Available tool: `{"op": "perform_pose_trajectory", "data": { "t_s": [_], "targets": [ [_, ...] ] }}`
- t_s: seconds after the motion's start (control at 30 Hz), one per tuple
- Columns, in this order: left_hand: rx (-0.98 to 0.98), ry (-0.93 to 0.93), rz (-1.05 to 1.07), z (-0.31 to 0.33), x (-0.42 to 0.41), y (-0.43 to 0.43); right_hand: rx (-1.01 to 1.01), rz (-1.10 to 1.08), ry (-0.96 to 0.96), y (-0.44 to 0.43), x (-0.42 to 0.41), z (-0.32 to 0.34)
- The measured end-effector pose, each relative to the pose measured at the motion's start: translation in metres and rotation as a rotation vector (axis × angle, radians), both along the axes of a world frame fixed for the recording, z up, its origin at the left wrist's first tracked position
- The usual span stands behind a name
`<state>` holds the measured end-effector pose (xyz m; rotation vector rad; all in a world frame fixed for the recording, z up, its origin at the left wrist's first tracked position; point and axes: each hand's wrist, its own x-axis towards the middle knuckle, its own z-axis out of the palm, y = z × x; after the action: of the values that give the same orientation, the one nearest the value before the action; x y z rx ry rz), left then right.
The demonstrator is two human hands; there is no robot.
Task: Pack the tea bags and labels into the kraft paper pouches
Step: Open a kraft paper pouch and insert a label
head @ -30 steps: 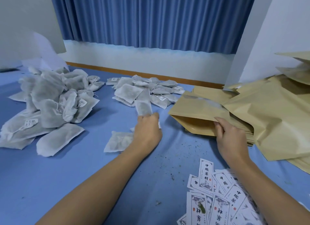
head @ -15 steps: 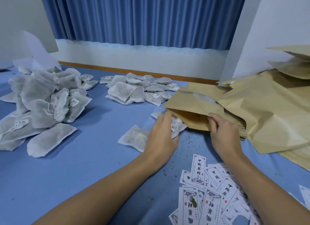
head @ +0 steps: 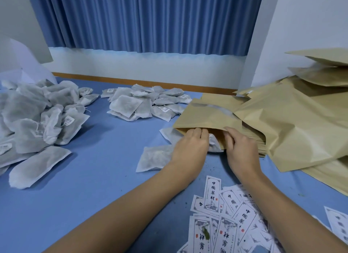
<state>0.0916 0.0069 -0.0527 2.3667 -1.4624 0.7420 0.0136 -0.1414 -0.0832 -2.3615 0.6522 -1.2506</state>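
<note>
A kraft paper pouch [head: 205, 117] lies with its mouth open toward me on top of a stack of flat pouches. My left hand [head: 190, 147] holds a white tea bag [head: 214, 144] with its fingertips inside the pouch mouth. My right hand [head: 241, 149] grips the lower lip of the pouch. Another tea bag [head: 154, 158] lies on the blue surface just left of my left hand, and one more [head: 169, 135] sticks out beside the pouch mouth. Printed labels [head: 226, 220] are scattered in front of my right arm.
A large heap of tea bags [head: 37, 117] covers the left side, and a smaller heap [head: 145, 105] lies at the back centre. Crumpled and stacked kraft pouches [head: 293, 124] fill the right side against a white wall. Blue curtains hang behind.
My left hand carried a tea bag from the middle of the surface rightward into the pouch mouth. My right hand kept hold of the pouch opening.
</note>
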Motion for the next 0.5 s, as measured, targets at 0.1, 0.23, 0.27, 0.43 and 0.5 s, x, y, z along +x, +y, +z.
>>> {"op": "perform_pose_trajectory", "data": {
  "t_s": [0.1, 0.23, 0.27, 0.43, 0.5],
  "targets": [
    [0.103, 0.308, 0.016, 0.014, 0.009, -0.038, -0.009, 0.042, -0.019, 0.002, -0.001, 0.001],
    [0.277, 0.418, 0.091, 0.019, 0.033, -0.095, 0.006, 0.049, -0.026, 0.002, -0.002, 0.003],
    [0.37, 0.422, 0.105, 0.017, 0.04, -0.102, -0.009, 0.055, -0.025, 0.003, -0.002, 0.003],
    [0.576, 0.559, 0.096, -0.001, 0.065, -0.123, 0.026, 0.102, 0.013, 0.002, -0.003, 0.002],
    [0.513, 0.62, 0.109, -0.004, 0.065, -0.126, 0.054, 0.076, 0.032, -0.001, -0.002, 0.001]
  ]
}}
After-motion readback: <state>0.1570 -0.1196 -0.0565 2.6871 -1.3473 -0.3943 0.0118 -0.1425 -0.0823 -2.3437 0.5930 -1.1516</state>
